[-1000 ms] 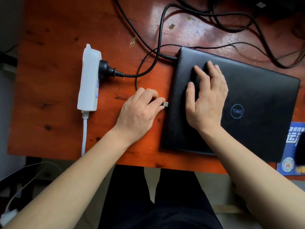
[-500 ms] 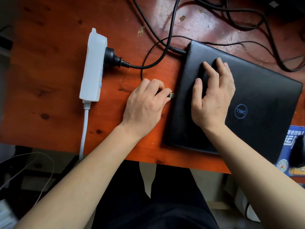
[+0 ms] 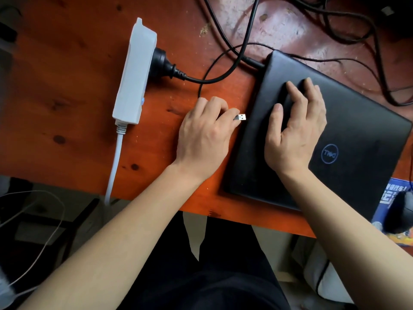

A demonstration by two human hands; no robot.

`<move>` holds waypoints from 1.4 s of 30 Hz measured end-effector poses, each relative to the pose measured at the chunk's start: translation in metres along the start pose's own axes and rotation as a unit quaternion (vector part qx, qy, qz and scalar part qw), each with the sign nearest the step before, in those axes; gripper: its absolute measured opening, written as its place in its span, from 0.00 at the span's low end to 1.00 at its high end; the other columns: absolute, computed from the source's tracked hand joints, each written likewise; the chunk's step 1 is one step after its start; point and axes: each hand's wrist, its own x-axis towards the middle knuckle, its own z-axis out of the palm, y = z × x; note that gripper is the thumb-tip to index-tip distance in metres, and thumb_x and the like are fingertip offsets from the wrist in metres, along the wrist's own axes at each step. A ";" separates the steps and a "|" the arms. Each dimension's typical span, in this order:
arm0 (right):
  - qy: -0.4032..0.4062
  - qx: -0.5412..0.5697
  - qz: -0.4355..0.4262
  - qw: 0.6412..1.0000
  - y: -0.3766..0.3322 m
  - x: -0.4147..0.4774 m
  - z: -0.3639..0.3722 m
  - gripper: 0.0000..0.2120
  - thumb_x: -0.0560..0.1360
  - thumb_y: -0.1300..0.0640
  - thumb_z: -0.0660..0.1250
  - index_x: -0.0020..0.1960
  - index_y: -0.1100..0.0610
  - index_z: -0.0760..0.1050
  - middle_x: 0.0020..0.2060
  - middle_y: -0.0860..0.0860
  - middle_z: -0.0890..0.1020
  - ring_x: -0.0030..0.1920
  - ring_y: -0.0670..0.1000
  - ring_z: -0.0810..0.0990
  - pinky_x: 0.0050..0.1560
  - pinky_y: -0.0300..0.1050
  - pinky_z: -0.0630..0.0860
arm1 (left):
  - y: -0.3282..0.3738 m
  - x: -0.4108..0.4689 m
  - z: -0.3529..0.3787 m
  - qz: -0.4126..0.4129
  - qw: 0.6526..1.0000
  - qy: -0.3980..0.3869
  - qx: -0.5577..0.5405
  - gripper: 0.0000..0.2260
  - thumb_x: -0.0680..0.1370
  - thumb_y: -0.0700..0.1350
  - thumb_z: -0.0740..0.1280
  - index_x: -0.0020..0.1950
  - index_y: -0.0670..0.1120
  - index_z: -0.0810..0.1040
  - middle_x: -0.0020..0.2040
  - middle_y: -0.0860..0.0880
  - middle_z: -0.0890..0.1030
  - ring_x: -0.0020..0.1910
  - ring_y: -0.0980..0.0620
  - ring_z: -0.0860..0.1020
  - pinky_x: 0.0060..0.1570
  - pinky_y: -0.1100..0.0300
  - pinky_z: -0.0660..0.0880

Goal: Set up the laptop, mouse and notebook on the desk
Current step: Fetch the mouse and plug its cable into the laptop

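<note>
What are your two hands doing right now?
Left hand: pinching the USB plug.
Right hand: open, resting flat on the laptop.

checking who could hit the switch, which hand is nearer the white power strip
Left. The left hand, pinching the usb plug, is just right of the power strip; the right hand rests farther off, flat on the laptop.

We were at a plain work desk, in a home or a small office; we could not tell which.
We saw a worn, scratched wooden desk (image 3: pixel 67 63) carrying a closed black laptop (image 3: pixel 357 135), a white power strip (image 3: pixel 134 72) with a black plug (image 3: pixel 161 63) in it, tangled black cables (image 3: pixel 335 23) along the back, a mouse (image 3: pixel 400 211) on a printed pad (image 3: pixel 388 191), and thin wires (image 3: pixel 44 220) trailing below.
</note>
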 end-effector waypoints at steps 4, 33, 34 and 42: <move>-0.003 -0.003 0.001 1.000 0.000 0.000 -0.001 0.20 0.81 0.54 0.61 0.72 0.57 0.72 0.74 0.59 0.68 0.77 0.60 0.63 0.74 0.60 0.60 | 0.001 0.000 0.003 0.014 1.000 0.002 0.010 0.08 0.81 0.46 0.67 0.52 0.45 0.84 0.46 0.47 0.80 0.43 0.45 0.74 0.39 0.55 0.71; -0.006 -0.012 0.007 1.000 -0.003 0.000 -0.001 0.20 0.81 0.53 0.60 0.71 0.56 0.72 0.74 0.58 0.68 0.76 0.60 0.64 0.74 0.59 0.60 | -0.009 0.017 -0.009 0.140 0.983 -0.086 -0.078 0.13 0.79 0.35 0.66 0.63 0.34 0.79 0.52 0.38 0.79 0.48 0.39 0.75 0.50 0.55 0.73; -0.006 -0.010 0.007 1.000 -0.003 0.000 -0.001 0.20 0.81 0.53 0.60 0.71 0.56 0.72 0.74 0.58 0.68 0.76 0.60 0.64 0.74 0.60 0.60 | -0.012 0.016 -0.009 0.152 0.982 -0.087 -0.076 0.14 0.79 0.34 0.66 0.64 0.34 0.78 0.55 0.38 0.79 0.49 0.39 0.75 0.51 0.55 0.73; -0.003 -0.006 0.006 1.000 -0.002 0.001 -0.001 0.20 0.81 0.53 0.60 0.71 0.56 0.73 0.74 0.58 0.69 0.76 0.60 0.64 0.74 0.59 0.60 | -0.024 0.014 -0.010 0.080 0.996 -0.047 -0.014 0.13 0.79 0.49 0.70 0.59 0.42 0.83 0.54 0.44 0.81 0.52 0.40 0.76 0.49 0.47 0.68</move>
